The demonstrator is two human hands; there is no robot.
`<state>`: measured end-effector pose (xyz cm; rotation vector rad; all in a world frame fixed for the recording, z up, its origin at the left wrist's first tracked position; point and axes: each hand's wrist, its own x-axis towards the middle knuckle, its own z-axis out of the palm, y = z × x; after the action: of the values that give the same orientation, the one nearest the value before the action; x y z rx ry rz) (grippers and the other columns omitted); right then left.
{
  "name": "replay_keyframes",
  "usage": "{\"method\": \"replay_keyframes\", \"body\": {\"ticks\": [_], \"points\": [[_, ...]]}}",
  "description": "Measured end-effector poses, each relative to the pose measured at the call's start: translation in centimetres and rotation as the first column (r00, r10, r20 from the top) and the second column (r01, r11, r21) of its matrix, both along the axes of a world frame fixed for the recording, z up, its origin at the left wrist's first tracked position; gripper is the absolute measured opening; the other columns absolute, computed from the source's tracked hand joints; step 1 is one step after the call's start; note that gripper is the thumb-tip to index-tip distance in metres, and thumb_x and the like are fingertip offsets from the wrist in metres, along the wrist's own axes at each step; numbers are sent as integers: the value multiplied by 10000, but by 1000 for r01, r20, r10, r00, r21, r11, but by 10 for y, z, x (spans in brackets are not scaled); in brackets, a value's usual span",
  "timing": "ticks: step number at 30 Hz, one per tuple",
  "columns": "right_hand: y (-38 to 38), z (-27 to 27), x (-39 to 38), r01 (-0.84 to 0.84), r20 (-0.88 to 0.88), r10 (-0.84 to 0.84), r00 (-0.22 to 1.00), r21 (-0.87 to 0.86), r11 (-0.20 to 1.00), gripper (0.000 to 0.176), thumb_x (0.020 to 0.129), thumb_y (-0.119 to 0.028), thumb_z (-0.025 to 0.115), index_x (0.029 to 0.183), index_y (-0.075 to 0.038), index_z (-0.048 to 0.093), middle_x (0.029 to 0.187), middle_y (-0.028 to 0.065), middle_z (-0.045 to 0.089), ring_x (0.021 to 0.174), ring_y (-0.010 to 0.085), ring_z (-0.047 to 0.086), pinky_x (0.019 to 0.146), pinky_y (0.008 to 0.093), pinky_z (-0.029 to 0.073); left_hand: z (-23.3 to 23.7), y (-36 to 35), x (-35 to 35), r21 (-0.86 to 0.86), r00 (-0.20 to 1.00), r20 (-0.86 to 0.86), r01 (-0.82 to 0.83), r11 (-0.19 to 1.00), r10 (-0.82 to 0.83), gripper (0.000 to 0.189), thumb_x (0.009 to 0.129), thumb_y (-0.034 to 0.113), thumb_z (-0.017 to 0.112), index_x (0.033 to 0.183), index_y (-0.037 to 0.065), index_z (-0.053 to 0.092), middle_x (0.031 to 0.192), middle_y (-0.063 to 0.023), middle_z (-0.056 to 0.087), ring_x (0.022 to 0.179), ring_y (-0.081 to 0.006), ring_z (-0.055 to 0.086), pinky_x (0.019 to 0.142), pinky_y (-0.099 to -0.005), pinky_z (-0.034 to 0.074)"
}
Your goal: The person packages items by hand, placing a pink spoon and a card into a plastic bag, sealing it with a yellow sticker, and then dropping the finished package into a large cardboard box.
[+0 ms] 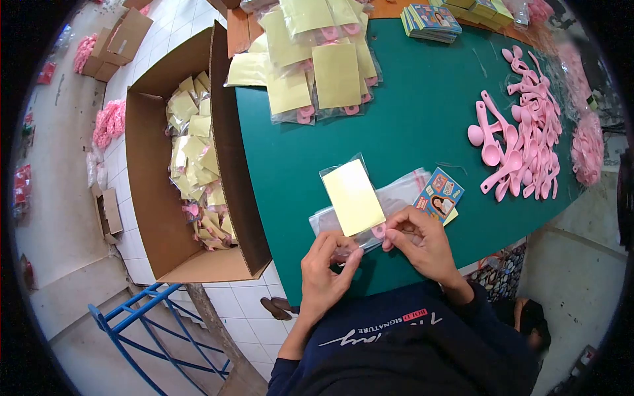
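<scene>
In front of me on the green table lies a clear plastic bag with a pale yellow card point(353, 198) in it. A pink spoon's handle end point(378, 230) shows at the card's lower right corner. My left hand point(328, 269) is closed, thumb and fingers pinching the bag's near edge. My right hand point(422, 243) is closed too, its fingertips pinching the bag's corner beside the pink handle end. Under this bag are flat clear plastic bags point(403, 191). Close to my right hand is a printed blue card point(440, 196) with a picture on it.
Pink spoons point(522, 138) lie heaped at the right. Filled bags with yellow cards point(337, 76) are piled at the back, near stacked printed cards point(431, 25). A cardboard box point(148, 185) of filled bags stands left of the table, above a blue metal frame point(142, 313).
</scene>
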<state>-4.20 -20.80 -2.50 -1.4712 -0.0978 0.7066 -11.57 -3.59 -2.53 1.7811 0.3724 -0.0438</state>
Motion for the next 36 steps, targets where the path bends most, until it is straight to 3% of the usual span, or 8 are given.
{"method": "replay_keyframes", "body": {"ticks": [9,15,24,27,31,32,34,36], "points": [[9,0,-3,140,53,-133,990,-138,980,116,887,-6,560,972,39,496,845,108,622,682,124,644,594,228,523,-6,-8,-1,-107,982,-40,-187,977,183,114,810,18,678,835,-46,586,841,-60,603,672,-112,633,571,-210,498],[12,-5,-4,163,83,-155,984,-92,982,152,881,20,544,1021,28,487,801,101,619,671,125,647,567,228,515,-2,-16,5,-223,946,-32,-322,920,323,216,866,13,605,1041,-8,482,858,-65,563,706,-92,570,543,-189,477],[12,5,-2,36,159,-2,987,-217,975,359,865,34,534,1221,-10,549,837,98,635,704,126,653,596,216,514,5,-7,-3,-186,970,-172,-206,961,175,267,859,7,593,1110,-1,505,940,-86,559,634,-84,555,491,-186,444],[8,14,8,5,256,55,965,-226,974,358,859,2,563,1216,-20,557,926,114,642,778,147,653,637,246,521,7,-2,-2,-44,999,-20,-25,999,24,416,868,18,570,1258,18,427,962,-79,556,678,-58,537,458,-152,422],[8,46,58,83,579,31,815,-169,982,343,851,-75,599,1192,-47,575,1065,121,618,899,174,625,723,289,510,32,24,59,251,943,327,-30,968,-56,494,835,28,612,1286,12,413,1159,-146,519,886,-181,570,610,-259,502],[2,50,77,156,662,52,748,-251,955,323,856,-98,592,1175,-51,581,1069,129,612,912,195,617,728,295,503,35,30,79,256,908,418,-98,962,-19,509,805,27,650,1265,6,432,1193,-190,508,958,-260,576,662,-321,516],[-25,44,123,400,809,185,558,-458,794,288,861,-162,576,1127,-50,590,1053,151,597,931,279,591,758,339,485,37,43,102,676,901,419,-230,700,-108,485,803,72,663,1236,14,454,1172,-202,507,1005,-347,558,801,-383,483],[-75,9,160,598,761,355,543,-647,472,320,836,-187,595,1110,-23,576,1009,196,583,958,340,565,796,403,471,27,41,102,651,926,304,-29,759,-225,387,793,134,683,1122,22,515,1085,-166,520,1003,-336,541,832,-394,447]]}}
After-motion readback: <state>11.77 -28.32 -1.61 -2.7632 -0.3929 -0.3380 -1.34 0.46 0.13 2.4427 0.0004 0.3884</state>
